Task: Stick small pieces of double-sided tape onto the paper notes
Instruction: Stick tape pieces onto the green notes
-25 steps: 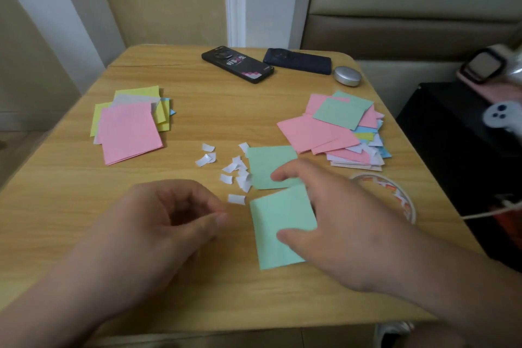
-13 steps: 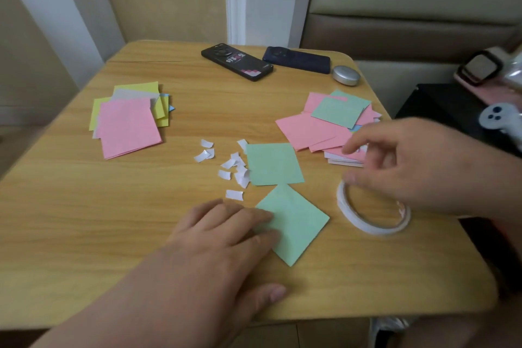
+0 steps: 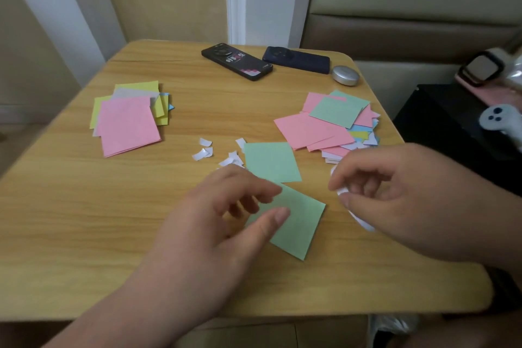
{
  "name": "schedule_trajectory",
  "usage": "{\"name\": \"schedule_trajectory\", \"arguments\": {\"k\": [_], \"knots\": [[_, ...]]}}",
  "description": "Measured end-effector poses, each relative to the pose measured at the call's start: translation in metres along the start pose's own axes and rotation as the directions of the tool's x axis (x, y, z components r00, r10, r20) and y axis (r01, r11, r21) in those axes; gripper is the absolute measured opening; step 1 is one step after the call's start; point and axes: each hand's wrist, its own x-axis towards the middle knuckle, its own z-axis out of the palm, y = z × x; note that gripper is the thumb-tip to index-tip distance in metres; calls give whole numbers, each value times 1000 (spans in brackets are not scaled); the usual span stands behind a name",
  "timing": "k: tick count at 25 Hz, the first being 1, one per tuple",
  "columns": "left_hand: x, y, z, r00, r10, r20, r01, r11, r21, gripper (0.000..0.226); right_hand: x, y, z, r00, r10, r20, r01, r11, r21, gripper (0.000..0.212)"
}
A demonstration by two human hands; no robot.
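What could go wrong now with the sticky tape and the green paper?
The white scraps lie close to the nearer green note, so sticky tape might catch one. The left hand seems only lightly on that note, so it may slide. The tape roll sits mostly hidden in the right hand, so a piece may tear crooked.

Light wood table [image 3: 84,220], rounded corners. Far edge: black phone [image 3: 237,61], dk-blue phone [image 3: 296,60] just beside it, silver oval case [image 3: 346,75] to its rt. Left: stack of notes [image 3: 127,124], pink on top. Rt: looser pile of notes [image 3: 319,133], green over pink. Centre: far green note [image 3: 271,162]; near green note [image 3: 299,223] turned diamond-wise, corner at its edge. White paper scraps [image 3: 202,154] just left. Tape roll [image 3: 364,224] in right hand [image 3: 409,198]; contact w/ table unclear.
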Motion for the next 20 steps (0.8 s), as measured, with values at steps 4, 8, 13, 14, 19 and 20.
{"name": "schedule_trajectory", "arguments": {"k": [4,8,13,14,19,20], "knots": [[-2,20,13,993,-113,44,116,775,-621,37,-27,-44,17,977,-147,-154,210,792,574,20],[-2,30,11,996,-37,-83,-41,632,-774,23,-32,-58,35,945,-211,-248,325,555,766,28],[-3,25,3,989,-74,-131,-37,724,-689,18,-26,-66,48,958,-123,-258,285,485,827,50],[-3,23,1,989,-67,-131,-42,723,-690,15,-25,-68,49,963,-93,-252,266,470,842,52],[-5,17,-6,991,-33,-132,-56,788,-613,11,-16,-71,48,971,-27,-238,220,486,846,41],[-5,16,-6,989,-27,-146,-64,808,-586,11,-14,-71,49,973,-22,-232,211,501,839,35]]}}
